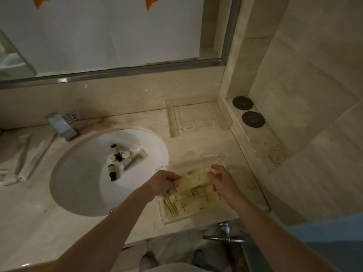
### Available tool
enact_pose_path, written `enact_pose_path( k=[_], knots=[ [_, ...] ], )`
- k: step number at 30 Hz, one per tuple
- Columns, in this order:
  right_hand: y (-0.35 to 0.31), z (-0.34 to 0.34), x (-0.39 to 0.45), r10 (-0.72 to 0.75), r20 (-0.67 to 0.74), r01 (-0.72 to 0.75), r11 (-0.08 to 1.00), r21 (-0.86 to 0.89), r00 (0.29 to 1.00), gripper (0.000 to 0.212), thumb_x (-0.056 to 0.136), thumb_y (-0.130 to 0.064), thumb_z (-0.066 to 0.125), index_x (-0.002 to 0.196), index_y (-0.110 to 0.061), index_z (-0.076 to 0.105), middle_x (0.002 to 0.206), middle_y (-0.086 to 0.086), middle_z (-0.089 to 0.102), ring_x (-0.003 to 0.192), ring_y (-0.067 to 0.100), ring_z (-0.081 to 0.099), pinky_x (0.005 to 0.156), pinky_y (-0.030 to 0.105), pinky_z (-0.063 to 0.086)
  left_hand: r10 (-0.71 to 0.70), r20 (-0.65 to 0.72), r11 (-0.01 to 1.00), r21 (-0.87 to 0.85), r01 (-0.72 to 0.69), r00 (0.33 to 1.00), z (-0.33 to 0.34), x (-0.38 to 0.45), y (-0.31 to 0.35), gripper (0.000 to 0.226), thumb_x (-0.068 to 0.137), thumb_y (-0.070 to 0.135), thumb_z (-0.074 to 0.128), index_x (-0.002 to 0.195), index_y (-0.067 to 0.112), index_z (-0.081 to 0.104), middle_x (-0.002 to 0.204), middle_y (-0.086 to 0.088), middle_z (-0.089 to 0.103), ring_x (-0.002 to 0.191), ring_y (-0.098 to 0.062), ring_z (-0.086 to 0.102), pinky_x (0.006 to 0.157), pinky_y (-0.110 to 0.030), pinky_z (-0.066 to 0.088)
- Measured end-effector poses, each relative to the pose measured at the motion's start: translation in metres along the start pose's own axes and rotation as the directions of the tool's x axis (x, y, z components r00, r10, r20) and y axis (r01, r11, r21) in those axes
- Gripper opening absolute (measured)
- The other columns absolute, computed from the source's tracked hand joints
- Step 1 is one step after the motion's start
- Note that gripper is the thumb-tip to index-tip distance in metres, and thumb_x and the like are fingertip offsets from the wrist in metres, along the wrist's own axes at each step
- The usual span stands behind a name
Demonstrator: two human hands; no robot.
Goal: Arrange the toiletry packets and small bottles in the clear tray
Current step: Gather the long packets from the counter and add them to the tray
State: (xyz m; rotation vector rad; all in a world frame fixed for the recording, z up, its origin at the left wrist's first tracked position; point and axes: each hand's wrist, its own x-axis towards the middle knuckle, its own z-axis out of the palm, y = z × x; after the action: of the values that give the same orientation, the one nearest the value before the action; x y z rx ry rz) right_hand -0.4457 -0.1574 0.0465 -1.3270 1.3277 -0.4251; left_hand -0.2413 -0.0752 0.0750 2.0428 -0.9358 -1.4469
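Both hands are working over the clear shallow plastic tray [167,219] at the near right of the beige marble counter [196,146]. Left hand [164,183] is pinching the left end of a pale yellow flat packet [193,178]; right hand [221,180] is spread, fingertips steadying its right end — likely squaring it up. Small dark bottles [114,160] are lying in the white round sink [78,183] — not yet trayed.

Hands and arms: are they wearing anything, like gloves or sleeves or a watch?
No. The left hand and the right hand have no gloves, and no rings show on the fingers. Both forearms are uncovered all the way to the picture's edge: no sleeves, watch or bracelet.
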Motion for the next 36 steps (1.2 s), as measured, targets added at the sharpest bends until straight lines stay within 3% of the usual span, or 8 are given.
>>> enact_pose_path(
  k=[3,5,8,12,20,26,32,36],
  knots=[
    [0.002,0.002,0.005,-0.025,-0.031,0.02,0.991,-0.133,0.999,0.025,0.086,-0.019,0.062,0.11,-0.023,0.061,0.09,0.005,0.061,0.071,0.016,0.055,0.07,0.033,0.049,0.03,0.042,0.997,0.063,-0.033,0.999,0.002,0.004,0.007,0.037,0.085,-0.006,0.053,0.111,0.014,0.069,0.099,0.0,0.066,0.082,-0.012,0.063,0.073,-0.02,0.053],
    [0.003,0.001,0.006,-0.024,-0.042,0.016,0.984,-0.177,0.999,0.017,0.084,-0.015,0.061,0.099,-0.023,0.065,0.087,0.007,0.064,0.067,0.016,0.055,0.068,0.032,0.048,0.053,0.032,0.995,0.082,-0.055,0.998,0.003,0.008,0.007,0.031,0.085,-0.002,0.057,0.107,0.016,0.07,0.096,-0.001,0.066,0.079,-0.013,0.063,0.071,-0.021,0.055],
    [0.004,0.001,0.01,-0.023,-0.054,0.012,0.981,-0.191,0.998,0.013,0.083,-0.013,0.061,0.093,-0.02,0.065,0.091,0.009,0.067,0.075,0.023,0.062,0.073,0.038,0.053,0.111,-0.072,0.982,0.163,-0.098,0.991,0.002,0.015,0.005,0.024,0.083,0.002,0.061,0.098,0.019,0.069,0.093,0.0,0.065,0.084,-0.015,0.061,0.08,-0.028,0.055],
    [0.0,0.007,0.02,0.01,-0.083,-0.025,0.983,-0.181,0.996,0.013,0.083,-0.012,0.061,0.092,-0.021,0.063,0.095,0.011,0.069,0.078,0.023,0.063,0.071,0.034,0.051,0.21,-0.217,0.936,0.327,-0.131,0.953,0.003,0.018,0.003,0.025,0.082,0.006,0.059,0.103,0.018,0.067,0.099,0.001,0.062,0.083,-0.013,0.058,0.064,-0.013,0.045],
    [-0.013,0.027,0.046,-0.018,-0.146,-0.031,0.947,-0.321,0.989,0.015,0.087,-0.013,0.056,0.1,-0.013,0.065,0.098,0.007,0.068,0.083,0.023,0.062,0.07,0.03,0.049,0.396,-0.176,0.699,0.694,-0.172,0.901,0.01,0.02,-0.019,0.043,0.083,0.016,0.06,0.125,0.021,0.051,0.128,-0.002,0.043,0.117,-0.023,0.043,0.101,-0.03,0.04],
    [-0.017,0.04,0.055,-0.009,-0.23,-0.107,0.866,-0.489,0.973,0.02,0.084,-0.017,0.06,0.104,-0.016,0.06,0.101,0.008,0.068,0.087,0.026,0.063,0.068,0.029,0.045,0.469,-0.093,0.479,0.862,-0.164,0.878,0.018,0.02,-0.034,0.046,0.088,0.014,0.049,0.134,0.019,0.045,0.133,-0.005,0.043,0.119,-0.027,0.041,0.102,-0.035,0.033],
    [-0.018,0.049,0.052,-0.049,-0.285,-0.139,0.788,-0.6,0.957,0.036,0.081,-0.024,0.066,0.11,-0.015,0.047,0.115,0.011,0.053,0.09,0.033,0.06,0.063,0.032,0.04,0.462,-0.035,0.492,0.841,-0.224,0.886,0.012,0.016,-0.032,0.039,0.091,0.018,0.042,0.129,0.018,0.051,0.13,-0.007,0.047,0.114,-0.028,0.043,0.098,-0.037,0.041],
    [-0.023,0.053,0.052,-0.11,-0.278,-0.087,0.788,-0.609,0.954,0.027,0.082,-0.02,0.063,0.102,-0.017,0.046,0.108,0.008,0.055,0.083,0.032,0.058,0.062,0.033,0.041,0.489,-0.088,0.642,0.709,-0.29,0.868,0.0,0.015,-0.031,0.034,0.09,0.019,0.042,0.12,0.02,0.059,0.127,-0.003,0.051,0.115,-0.024,0.047,0.095,-0.036,0.046]
  ],
)
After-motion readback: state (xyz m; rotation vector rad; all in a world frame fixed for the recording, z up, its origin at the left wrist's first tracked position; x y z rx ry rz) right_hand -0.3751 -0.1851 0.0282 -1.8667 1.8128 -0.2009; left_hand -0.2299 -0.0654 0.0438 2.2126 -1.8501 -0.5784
